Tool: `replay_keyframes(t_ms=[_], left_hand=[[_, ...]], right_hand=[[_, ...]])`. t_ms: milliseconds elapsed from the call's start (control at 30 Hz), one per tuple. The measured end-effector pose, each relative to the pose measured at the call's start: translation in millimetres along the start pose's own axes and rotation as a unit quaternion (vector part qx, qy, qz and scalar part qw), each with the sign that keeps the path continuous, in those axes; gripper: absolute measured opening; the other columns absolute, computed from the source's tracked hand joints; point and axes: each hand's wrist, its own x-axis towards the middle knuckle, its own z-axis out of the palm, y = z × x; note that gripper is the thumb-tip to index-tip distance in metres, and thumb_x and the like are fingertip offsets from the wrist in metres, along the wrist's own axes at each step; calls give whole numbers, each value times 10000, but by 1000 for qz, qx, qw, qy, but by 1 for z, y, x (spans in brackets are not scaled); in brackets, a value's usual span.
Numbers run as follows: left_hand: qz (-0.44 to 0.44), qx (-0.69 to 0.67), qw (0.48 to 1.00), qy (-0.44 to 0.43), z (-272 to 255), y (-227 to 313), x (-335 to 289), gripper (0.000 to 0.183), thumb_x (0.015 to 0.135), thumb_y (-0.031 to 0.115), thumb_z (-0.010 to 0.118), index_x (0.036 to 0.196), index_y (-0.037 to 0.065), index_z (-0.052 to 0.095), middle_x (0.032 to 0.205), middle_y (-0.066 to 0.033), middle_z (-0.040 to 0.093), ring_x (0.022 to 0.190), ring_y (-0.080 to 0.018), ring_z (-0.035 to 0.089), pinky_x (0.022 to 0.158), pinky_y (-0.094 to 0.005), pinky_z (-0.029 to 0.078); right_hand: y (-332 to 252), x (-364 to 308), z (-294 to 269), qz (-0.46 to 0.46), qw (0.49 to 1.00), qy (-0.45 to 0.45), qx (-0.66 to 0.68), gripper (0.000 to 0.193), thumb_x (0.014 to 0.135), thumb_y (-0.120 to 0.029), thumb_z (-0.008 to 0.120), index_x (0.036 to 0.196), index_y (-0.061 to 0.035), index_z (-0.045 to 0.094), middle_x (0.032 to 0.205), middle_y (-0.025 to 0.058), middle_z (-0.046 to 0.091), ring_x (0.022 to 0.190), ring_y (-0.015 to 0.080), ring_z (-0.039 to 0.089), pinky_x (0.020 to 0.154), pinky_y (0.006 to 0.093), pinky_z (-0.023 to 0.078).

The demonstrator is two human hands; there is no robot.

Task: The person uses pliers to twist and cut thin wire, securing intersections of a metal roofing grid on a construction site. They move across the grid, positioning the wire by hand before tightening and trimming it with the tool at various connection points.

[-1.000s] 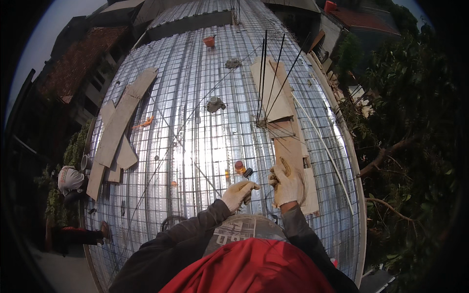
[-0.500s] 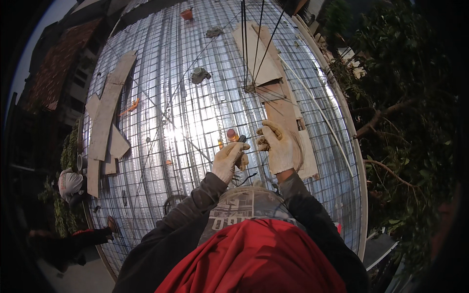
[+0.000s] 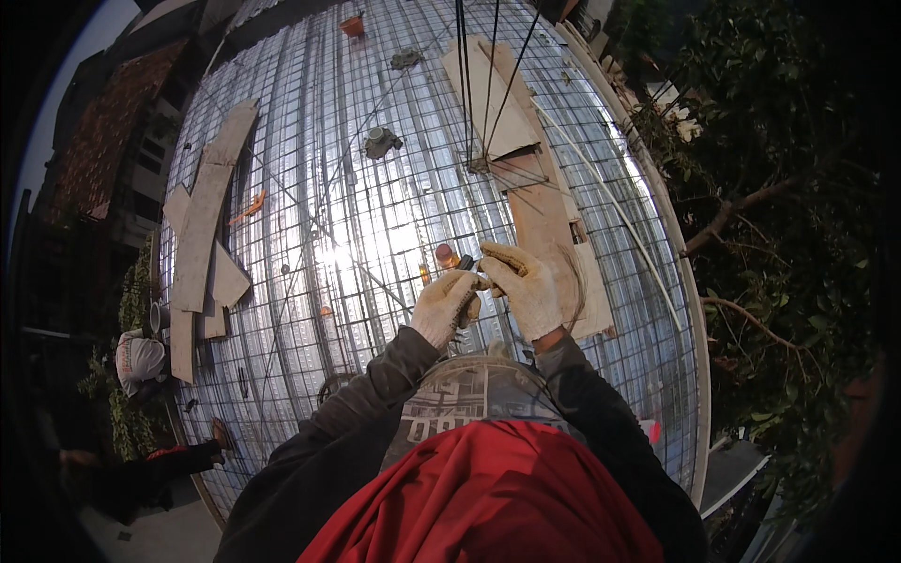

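Both my hands wear pale knitted gloves with yellowish palms and fingers, and they are close together in front of my body. My left hand (image 3: 445, 306) is closed around a small black object (image 3: 465, 263), whose end sticks up past the thumb; its kind is not clear. My right hand (image 3: 527, 296) is closed in a pinch beside it, with its fingertips at the left hand's fingers. Whatever is between those fingertips is too small to make out. Just beyond the left hand, a red-topped item with yellow parts (image 3: 446, 255) lies on the steel mesh (image 3: 366, 225).
Shiny corrugated metal decking lies under the mesh. Wooden boards (image 3: 205, 216) rest at left, more boards (image 3: 540, 211) at right. Dark upright rods (image 3: 466, 84) stand ahead. An orange bucket (image 3: 353, 26) is far off. Another person's leg and foot (image 3: 221, 436) show at lower left.
My right hand has moved left and its fingertips now meet the left hand's fingers. The left hand has barely moved and keeps the black object.
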Motion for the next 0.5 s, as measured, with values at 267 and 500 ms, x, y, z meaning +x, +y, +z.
replay_keyframes(t_ms=[267, 500], left_hand=[[81, 140, 984, 69, -5, -10, 3, 321, 1082, 279, 595, 1170, -2, 722, 791, -27, 645, 700, -62, 525, 635, -250, 437], [134, 209, 959, 139, -24, -10, -19, 283, 1062, 243, 607, 1153, 4, 728, 796, -50, 656, 712, -87, 567, 649, -275, 474]], right_hand=[[24, 8, 2, 33, 998, 30, 48, 379, 971, -201, 767, 1263, 22, 674, 974, 60, 730, 782, 91, 655, 623, 230, 507], [30, 6, 15, 118, 981, -26, 150, 255, 985, -191, 762, 1134, -8, 665, 945, 76, 724, 742, 114, 639, 605, 240, 501]])
